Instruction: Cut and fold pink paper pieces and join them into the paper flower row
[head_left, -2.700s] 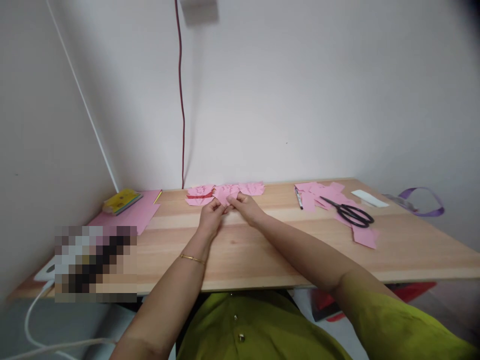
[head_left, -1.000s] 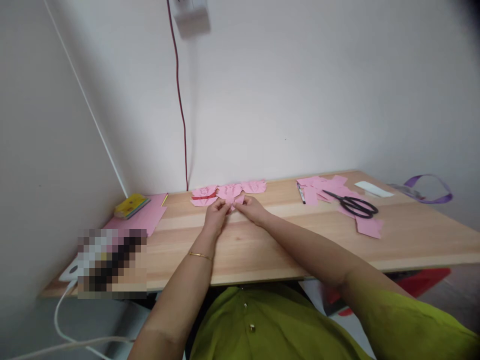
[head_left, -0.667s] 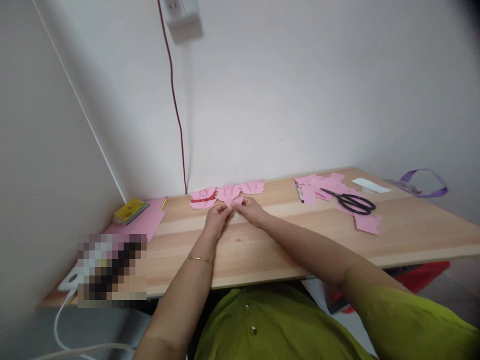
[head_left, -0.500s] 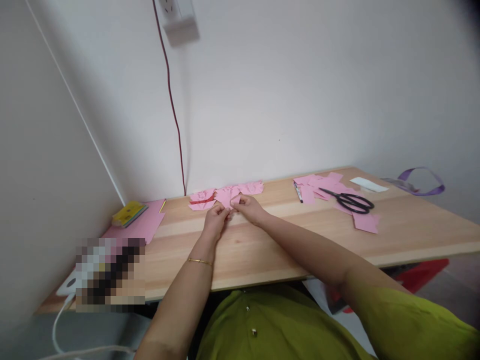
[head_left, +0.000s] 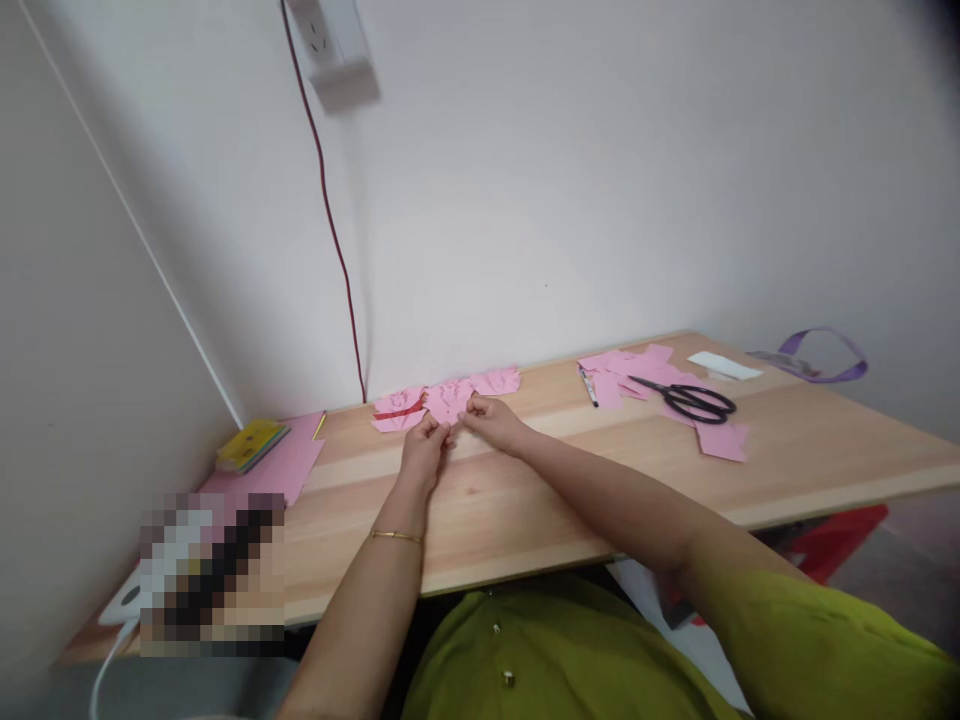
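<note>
Pink paper, cut along its upper edge, makes up the middle cutout [head_left: 448, 397], which lies at the far side of the wooden tabletop [head_left: 525, 500], close to the wall. The left hand [head_left: 448, 428] is clamped on its lower tip, fingertips pinched together; a gold bracelet [head_left: 395, 536] circles that wrist. The right hand [head_left: 462, 417] is clamped on the lower right edge, thumb and finger together, just beside the left.

On the left of the middle cutout is the left cutout [head_left: 390, 425], with a red strip [head_left: 401, 410] across it; on the right is the right cutout [head_left: 499, 381].

Farther right, black-handled scissors [head_left: 667, 393] lie closed, partly over a spread of pink scraps [head_left: 660, 368]. A marker [head_left: 589, 388] rests at the scraps' left side, and a white strip [head_left: 724, 366] lies beyond the scissors, near a purple strap [head_left: 840, 377].

Toward the left end, a yellow pad [head_left: 251, 442] sits on pink sheets [head_left: 298, 465], with a yellow pencil [head_left: 320, 424] at their far corner. Blurring hides what is nearer the front.
</note>
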